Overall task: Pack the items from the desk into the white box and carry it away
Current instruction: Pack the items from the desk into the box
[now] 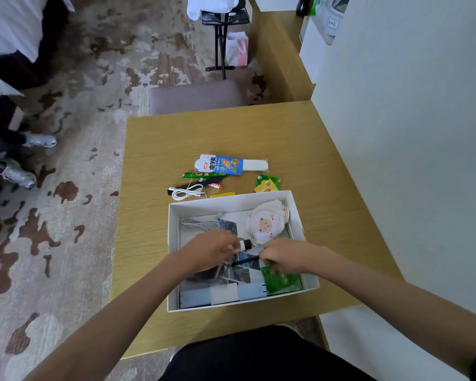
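white box, tan desk, brown-blotched carpet, green packet

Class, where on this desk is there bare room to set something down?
Bare: the desk beyond the snack pouch, and the strips left and right of the white box. Crowded: between pouch and box, and inside it.

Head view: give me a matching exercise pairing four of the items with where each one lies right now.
Things: 1 sheep-face pouch; 2 coiled white cable with black plug; 3 large green packet; 4 blue snack pouch.
Places: a on the desk, farthest beyond the white box; b in the box, near right corner; c on the desk, off the box's far left corner; d in the box, far right corner.
Pairs: 1-d, 2-c, 3-b, 4-a.
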The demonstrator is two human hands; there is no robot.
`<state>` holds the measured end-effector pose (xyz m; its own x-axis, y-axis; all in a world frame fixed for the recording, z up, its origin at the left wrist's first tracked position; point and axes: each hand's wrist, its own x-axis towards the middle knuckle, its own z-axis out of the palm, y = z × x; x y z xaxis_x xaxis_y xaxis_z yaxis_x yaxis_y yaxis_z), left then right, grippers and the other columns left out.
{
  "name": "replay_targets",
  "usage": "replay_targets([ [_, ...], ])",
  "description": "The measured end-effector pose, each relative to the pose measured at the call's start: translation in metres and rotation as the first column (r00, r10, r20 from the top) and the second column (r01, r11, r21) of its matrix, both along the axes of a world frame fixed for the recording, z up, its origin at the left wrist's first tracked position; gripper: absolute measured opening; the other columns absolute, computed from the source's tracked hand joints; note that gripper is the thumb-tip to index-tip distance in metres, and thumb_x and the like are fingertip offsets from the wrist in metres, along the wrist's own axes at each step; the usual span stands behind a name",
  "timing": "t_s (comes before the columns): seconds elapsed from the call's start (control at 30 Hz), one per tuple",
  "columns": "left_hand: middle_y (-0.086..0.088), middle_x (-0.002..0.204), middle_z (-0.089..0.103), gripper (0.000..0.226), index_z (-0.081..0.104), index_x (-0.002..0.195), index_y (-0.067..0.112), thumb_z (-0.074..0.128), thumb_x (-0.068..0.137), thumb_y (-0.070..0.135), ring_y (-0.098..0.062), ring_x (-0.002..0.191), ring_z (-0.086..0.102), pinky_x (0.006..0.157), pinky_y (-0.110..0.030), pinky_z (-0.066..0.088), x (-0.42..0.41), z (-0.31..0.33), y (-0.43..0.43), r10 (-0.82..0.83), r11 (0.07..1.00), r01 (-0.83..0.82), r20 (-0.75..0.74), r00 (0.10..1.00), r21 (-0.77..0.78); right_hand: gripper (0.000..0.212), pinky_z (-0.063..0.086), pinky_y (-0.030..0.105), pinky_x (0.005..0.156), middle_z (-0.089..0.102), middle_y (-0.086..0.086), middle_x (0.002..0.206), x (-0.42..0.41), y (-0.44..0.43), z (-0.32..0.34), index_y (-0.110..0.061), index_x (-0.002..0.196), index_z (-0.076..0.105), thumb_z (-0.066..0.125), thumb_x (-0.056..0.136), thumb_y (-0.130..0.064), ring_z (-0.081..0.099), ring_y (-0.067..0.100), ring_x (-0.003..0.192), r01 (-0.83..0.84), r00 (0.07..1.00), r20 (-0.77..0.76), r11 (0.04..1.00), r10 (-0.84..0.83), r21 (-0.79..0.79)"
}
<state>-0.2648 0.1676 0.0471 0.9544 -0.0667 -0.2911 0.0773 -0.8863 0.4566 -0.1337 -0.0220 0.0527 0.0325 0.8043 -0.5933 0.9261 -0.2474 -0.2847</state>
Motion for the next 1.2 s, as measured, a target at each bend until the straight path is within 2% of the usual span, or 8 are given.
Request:
replay_targets([
  [0.2,0.004,0.110,0.068,0.033,0.065,0.105,0.020,0.040,0.088,0.005,-0.016,0.102,0.060,0.083,-0.034,0.050,0.021,0.013,0.003,0.067,0.998,-0.065,0.082,0.994,-0.026,0.020,0.053,0.038,0.067,0.060,0.008,0.089,-0.005,0.001,0.000,-0.006,0.097,0.062,0.066,0.086,-0.023,0.058,0.024,0.082,-0.174,0.944,0.281,0.984,0.174,-0.023],
  [0.37,0.001,0.095,0.071,0.024,0.066,0.092,0.015,0.045,0.087,0.005,-0.019,0.088,0.063,0.071,-0.031,0.049,0.046,0.033,0.005,0.169,0.986,-0.155,0.337,0.926,-0.069,0.018,0.038,0.025,0.057,0.057,-0.007,0.081,0.030,0.010,0.039,-0.021,0.083,0.056,0.052,0.088,-0.037,0.054,0.013,0.073,0.151,0.985,0.049,0.966,-0.165,0.211],
  [0.53,-0.001,0.090,0.069,0.019,0.066,0.088,0.013,0.048,0.087,0.009,-0.023,0.082,0.063,0.064,-0.036,0.051,0.082,0.047,0.013,0.281,0.960,-0.256,0.461,0.842,-0.117,0.022,0.039,0.021,0.051,0.064,-0.011,0.071,0.085,0.018,0.061,-0.024,0.081,0.063,0.054,0.091,-0.041,0.052,0.001,0.057,0.482,0.867,-0.117,0.753,-0.485,0.448],
  [0.7,0.000,0.106,0.068,0.022,0.066,0.098,0.020,0.047,0.089,0.016,-0.019,0.090,0.061,0.078,-0.034,0.052,0.128,0.037,0.041,0.454,0.881,-0.432,0.094,0.886,-0.191,0.024,0.036,0.025,0.052,0.063,0.002,0.065,0.130,0.038,0.034,-0.013,0.077,0.064,0.057,0.092,-0.030,0.046,0.006,0.052,0.737,0.662,-0.303,0.524,-0.685,0.426],
  [0.87,-0.008,0.112,0.066,0.025,0.064,0.103,0.013,0.043,0.090,0.017,-0.028,0.102,0.060,0.088,-0.041,0.050,0.153,0.007,0.073,0.349,0.937,-0.348,-0.118,0.930,0.023,0.019,0.044,0.029,0.067,0.066,0.006,0.094,0.150,0.065,-0.016,-0.009,0.097,0.063,0.067,0.088,-0.025,0.057,0.017,0.078,0.826,0.563,-0.306,0.528,-0.767,0.196],
  [0.97,-0.006,0.124,0.060,0.033,0.057,0.121,0.016,0.056,0.088,0.022,-0.026,0.112,0.055,0.092,-0.038,0.048,0.163,-0.016,0.084,0.219,0.971,-0.182,-0.265,0.939,0.155,0.041,0.044,0.030,0.079,0.061,0.010,0.115,0.155,0.080,-0.041,-0.008,0.118,0.058,0.073,0.083,-0.024,0.056,0.021,0.096,0.839,0.542,-0.216,0.534,-0.812,0.100],
  [1.07,0.000,0.132,0.055,0.054,0.047,0.130,0.019,0.069,0.081,0.028,-0.023,0.118,0.053,0.094,-0.040,0.047,0.172,-0.035,0.088,0.140,0.983,-0.087,-0.344,0.928,0.164,0.052,0.042,0.029,0.078,0.057,0.012,0.121,0.159,0.089,-0.059,-0.008,0.120,0.055,0.078,0.077,-0.028,0.055,0.023,0.104,0.830,0.557,-0.172,0.552,-0.812,0.084],
  [1.2,-0.001,0.123,0.057,0.052,0.052,0.119,0.020,0.075,0.074,0.031,-0.023,0.110,0.056,0.083,-0.039,0.050,0.181,-0.052,0.091,0.104,0.977,-0.032,-0.347,0.932,0.210,0.063,0.041,0.033,0.082,0.051,0.013,0.121,0.163,0.094,-0.073,-0.009,0.120,0.051,0.082,0.070,-0.030,0.048,0.026,0.110,0.799,0.600,-0.137,0.586,-0.788,0.134],
])
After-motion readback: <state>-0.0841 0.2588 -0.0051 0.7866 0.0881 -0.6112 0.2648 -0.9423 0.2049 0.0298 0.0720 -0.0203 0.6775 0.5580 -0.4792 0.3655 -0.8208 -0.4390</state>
